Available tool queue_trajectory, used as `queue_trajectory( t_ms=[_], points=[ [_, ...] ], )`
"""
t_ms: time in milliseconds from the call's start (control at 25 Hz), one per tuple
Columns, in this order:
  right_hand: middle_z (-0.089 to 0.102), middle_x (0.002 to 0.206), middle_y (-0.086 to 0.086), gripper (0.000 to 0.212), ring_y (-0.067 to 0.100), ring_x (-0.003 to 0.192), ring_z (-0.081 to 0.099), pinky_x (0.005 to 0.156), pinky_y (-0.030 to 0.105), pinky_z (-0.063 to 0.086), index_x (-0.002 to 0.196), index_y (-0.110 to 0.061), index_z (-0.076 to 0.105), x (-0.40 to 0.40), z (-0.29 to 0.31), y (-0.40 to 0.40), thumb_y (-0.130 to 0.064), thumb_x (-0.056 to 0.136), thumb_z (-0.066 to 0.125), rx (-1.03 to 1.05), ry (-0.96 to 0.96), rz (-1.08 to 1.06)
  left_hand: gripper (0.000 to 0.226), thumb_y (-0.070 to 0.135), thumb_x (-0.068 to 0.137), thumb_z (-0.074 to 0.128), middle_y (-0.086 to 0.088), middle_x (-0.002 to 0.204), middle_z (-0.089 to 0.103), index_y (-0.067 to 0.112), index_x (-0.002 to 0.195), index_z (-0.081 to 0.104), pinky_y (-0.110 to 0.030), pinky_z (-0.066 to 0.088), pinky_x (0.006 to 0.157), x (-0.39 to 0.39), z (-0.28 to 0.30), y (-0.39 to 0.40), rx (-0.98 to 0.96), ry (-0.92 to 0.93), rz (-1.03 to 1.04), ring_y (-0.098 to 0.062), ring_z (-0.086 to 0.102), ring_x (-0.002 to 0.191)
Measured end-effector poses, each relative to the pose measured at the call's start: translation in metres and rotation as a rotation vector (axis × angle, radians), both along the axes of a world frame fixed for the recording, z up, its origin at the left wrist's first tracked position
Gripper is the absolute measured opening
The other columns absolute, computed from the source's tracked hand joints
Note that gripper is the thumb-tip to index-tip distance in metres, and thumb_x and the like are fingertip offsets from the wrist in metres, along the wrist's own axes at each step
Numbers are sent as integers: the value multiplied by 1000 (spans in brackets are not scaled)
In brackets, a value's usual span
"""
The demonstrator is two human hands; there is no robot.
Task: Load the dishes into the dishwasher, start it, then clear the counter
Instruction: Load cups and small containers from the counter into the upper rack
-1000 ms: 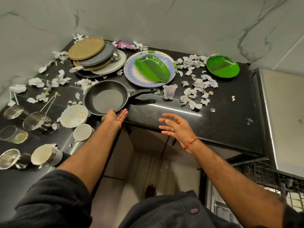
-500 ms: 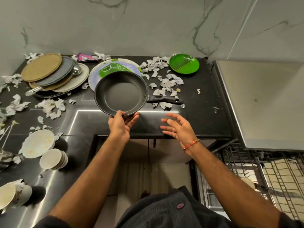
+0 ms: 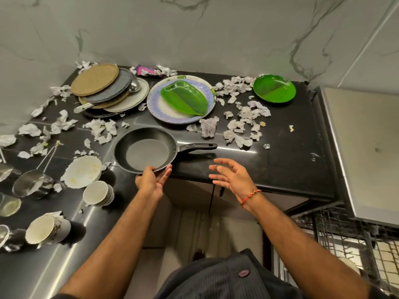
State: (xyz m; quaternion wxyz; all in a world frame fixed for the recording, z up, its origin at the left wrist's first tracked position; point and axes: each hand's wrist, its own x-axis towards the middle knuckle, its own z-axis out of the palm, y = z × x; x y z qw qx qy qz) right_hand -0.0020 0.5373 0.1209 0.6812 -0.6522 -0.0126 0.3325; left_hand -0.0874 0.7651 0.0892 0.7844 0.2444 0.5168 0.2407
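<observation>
Now left hand [image 3: 151, 182] grips pan [image 3: 146, 153] near rim.

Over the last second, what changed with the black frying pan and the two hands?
The left hand, open beside the black non-stick frying pan a second ago, took hold of its near rim and lifted it; the pan is now low over the black counter's front edge, handle pointing right. The right hand stayed open and empty. The dishes and paper scraps did not move.

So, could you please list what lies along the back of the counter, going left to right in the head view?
Stack of round mats and plates → purple wrapper → patterned plate holding a green leaf dish → torn paper scraps → round green plate.
</observation>
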Motion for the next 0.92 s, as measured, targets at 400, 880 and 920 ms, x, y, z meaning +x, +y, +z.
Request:
queue_trajectory(
  t_ms=[400, 880, 920],
  points=[
    [71, 115, 12, 25, 27, 101, 71, 92, 42, 57, 123, -10, 60, 1, -2, 54, -10, 99, 55, 14, 6, 113, 44, 17, 100, 62, -31, 114, 67, -2, 136, 47, -36, 63, 59, -13, 11, 0, -35, 16, -254, -34, 75, 89],
    [72, 111, 12, 22, 31, 100, 71, 86, 40, 58, 119, -12, 61, -45, -3, 131, -6, 100, 52, 66, -18, 376, 65, 52, 85, 72, -6, 144, 40, 31, 141, 47, -53, 38, 103, -130, 10, 66, 1274, 1214, -553, -34, 41, 125],
    [73, 111, 11, 21, 31, 100, 71, 87, 40, 58, 118, -12, 62, -47, -2, 130, -7, 100, 53, 67, -24, 385, 67, 50, 85, 72, -7, 145, 40, 31, 143, 46, -55, 38, 104, -132, 5, 68, 1242, 1196, -582, -36, 43, 124]
  ],
)
